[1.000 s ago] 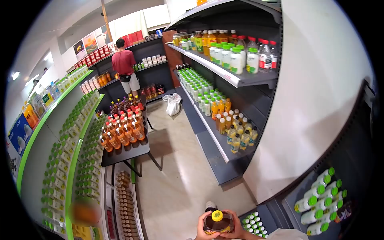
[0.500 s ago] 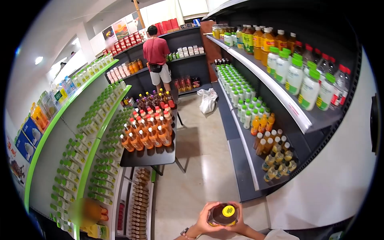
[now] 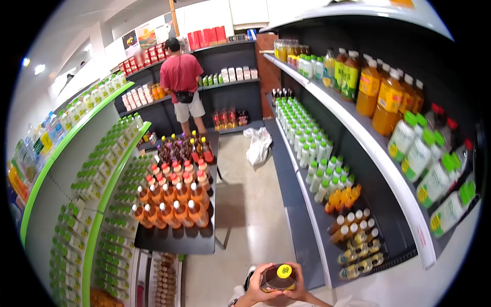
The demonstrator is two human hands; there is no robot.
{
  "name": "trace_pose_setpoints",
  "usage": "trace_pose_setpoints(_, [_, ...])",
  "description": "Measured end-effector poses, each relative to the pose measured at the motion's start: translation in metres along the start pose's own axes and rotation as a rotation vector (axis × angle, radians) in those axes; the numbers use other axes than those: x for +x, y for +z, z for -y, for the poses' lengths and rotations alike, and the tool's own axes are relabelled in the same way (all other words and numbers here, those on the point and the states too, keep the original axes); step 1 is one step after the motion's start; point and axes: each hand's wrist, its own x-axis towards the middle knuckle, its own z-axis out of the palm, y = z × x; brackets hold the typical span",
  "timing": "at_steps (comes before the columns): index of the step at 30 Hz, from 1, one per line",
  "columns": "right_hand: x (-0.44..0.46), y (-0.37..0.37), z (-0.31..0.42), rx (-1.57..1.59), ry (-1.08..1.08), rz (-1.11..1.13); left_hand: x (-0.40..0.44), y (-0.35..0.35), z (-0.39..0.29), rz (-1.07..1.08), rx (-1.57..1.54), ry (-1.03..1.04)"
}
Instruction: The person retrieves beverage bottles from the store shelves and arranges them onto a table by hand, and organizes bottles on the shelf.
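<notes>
Low in the middle of the head view, a bottle of dark drink with a yellow cap (image 3: 272, 277) is seen from above. My left hand (image 3: 257, 285) wraps its left side, and my right hand (image 3: 298, 286) closes round its right side. Most of the label is hidden by my fingers and the viewing angle. Ahead and to the left, a black table (image 3: 179, 244) carries rows of orange-brown bottles (image 3: 174, 212) with white caps. Behind these stand red-capped bottles (image 3: 176, 173) and dark bottles with yellow and purple caps (image 3: 186, 146).
A long shelf unit (image 3: 327, 102) on the right holds several kinds of bottled drinks. Green-edged shelves (image 3: 92, 220) with green-capped bottles line the left. A person in a red shirt (image 3: 180, 74) stands at the back shelves, and a white plastic bag (image 3: 258, 146) lies on the floor.
My view has moved forward along the aisle, so the table and right shelf appear nearer. Both hands still hold the yellow-capped bottle. The person at the back has shifted slightly left in view.
</notes>
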Motion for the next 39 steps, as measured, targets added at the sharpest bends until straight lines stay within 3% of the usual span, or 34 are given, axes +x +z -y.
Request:
trace_pose_setpoints(7, [0.155,0.01,-0.051,0.018,-0.019,0.055,0.128,-0.078,0.051,-0.081,0.018,0.068])
trace_pose_setpoints(13, [0.225,0.01,-0.094,0.071,0.023,-0.014,0.191,-0.111,0.097,-0.067,0.049,0.007])
trace_pose_setpoints(19, [0.301,-0.007,-0.154,0.324,0.11,0.021,0.235,-0.129,0.164,-0.085,-0.228,-0.365])
trace_pose_setpoints(20, [0.32,-0.017,-0.16,0.138,0.108,0.029,0.251,-0.134,0.176,-0.087,-0.145,-0.239])
trace_pose_setpoints(27, [0.499,-0.056,-0.186,0.225,0.213,0.154,0.401,-0.182,0.245,-0.161,0.19,-0.132])
trace_pose_setpoints(34, [0.641,-0.081,-0.213,0.351,0.338,0.189,0.52,-0.201,0.304,-0.369,0.164,-0.096])
trace_pose_setpoints(37, [0.676,-0.094,-0.23,0.334,0.216,0.252,0.537,-0.205,0.329,-0.391,0.099,-0.114])
trace_pose_setpoints(39, [0.69,-0.105,-0.25,0.247,0.257,0.305,0.547,-0.21,0.349,-0.396,0.065,-0.116])
